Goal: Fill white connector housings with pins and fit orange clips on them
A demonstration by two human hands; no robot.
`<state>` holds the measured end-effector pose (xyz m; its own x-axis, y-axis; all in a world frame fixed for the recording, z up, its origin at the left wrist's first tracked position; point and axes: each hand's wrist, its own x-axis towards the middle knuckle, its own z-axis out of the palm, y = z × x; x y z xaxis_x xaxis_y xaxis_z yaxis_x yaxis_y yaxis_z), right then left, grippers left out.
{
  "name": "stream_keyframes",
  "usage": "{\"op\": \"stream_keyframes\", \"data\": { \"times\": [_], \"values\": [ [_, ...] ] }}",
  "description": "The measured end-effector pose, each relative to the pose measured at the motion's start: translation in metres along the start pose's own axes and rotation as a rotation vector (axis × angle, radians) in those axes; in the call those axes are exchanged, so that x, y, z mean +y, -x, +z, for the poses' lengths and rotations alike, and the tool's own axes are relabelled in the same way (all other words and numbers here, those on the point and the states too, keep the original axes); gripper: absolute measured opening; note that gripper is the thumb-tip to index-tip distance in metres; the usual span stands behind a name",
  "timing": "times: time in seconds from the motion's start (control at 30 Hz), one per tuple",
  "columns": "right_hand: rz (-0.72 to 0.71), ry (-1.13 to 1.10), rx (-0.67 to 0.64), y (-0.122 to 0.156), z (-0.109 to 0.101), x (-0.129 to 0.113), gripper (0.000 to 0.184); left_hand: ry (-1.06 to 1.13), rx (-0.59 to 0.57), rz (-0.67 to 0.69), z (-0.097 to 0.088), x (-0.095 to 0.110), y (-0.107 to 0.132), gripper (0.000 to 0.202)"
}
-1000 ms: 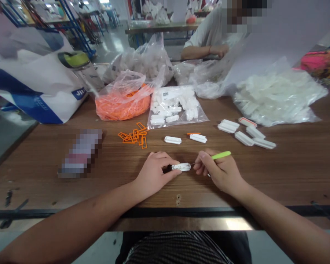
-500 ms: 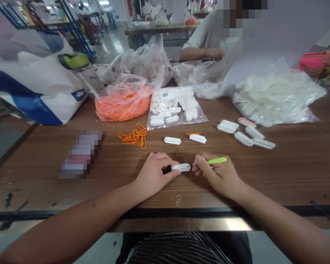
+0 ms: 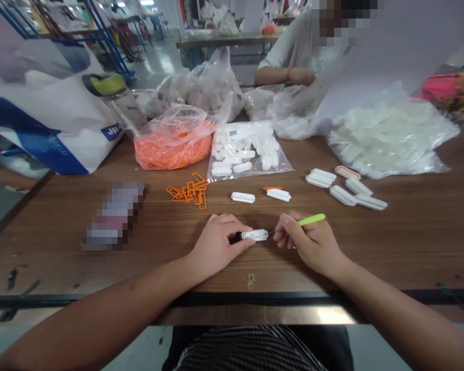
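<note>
Pinching the white perforated piece (image 3: 257, 235) at its left end between thumb and fingers, our left hand (image 3: 218, 242) is the nearer of the two, touching it, while our right hand (image 3: 309, 239) sits just off the free right end, fingers curled pen-fashion round a green-handled tool (image 3: 312, 220). What matters most is how tip meets end: the piece lies between our hands with its long axis running left to right, roughly parallel to the near edge of the table (image 3: 62, 268), and the tool's thin metal tip (image 3: 271, 233) points leftward at that right end, nearly along the axis; whether it touches or enters, we cannot tell. Toward us, a stretch of wood separates the piece from the dark edge band (image 3: 255, 298), so our wrists have room on the near side. Away from us, a lone white piece (image 3: 243, 197) and another (image 3: 279, 195) with an orange strip (image 3: 272, 188) just behind it bound our reach; orange frames (image 3: 190, 191) lie farther left and loose white pieces (image 3: 343, 195) beyond our right hand
</note>
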<state>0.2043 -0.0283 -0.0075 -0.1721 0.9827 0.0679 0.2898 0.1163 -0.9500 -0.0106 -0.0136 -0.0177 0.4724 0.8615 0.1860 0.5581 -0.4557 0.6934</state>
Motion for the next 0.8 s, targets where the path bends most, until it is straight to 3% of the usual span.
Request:
{"op": "stream_keyframes", "data": {
  "times": [0.3,0.63,0.8],
  "values": [
    [-0.012,0.050,-0.029,0.0000,-0.0020,0.0006,0.042,-0.002,-0.001,-0.009,0.0012,-0.0010,-0.0006,0.014],
    [-0.102,0.272,-0.038,0.0025,0.0039,-0.0060,0.037,-0.004,0.007,-0.004,0.0018,-0.0014,-0.0005,0.013],
    [-0.088,0.154,-0.023,0.0022,0.0008,-0.0048,0.037,-0.001,0.012,-0.007,0.0017,-0.0015,-0.0012,0.014]
  ]
}}
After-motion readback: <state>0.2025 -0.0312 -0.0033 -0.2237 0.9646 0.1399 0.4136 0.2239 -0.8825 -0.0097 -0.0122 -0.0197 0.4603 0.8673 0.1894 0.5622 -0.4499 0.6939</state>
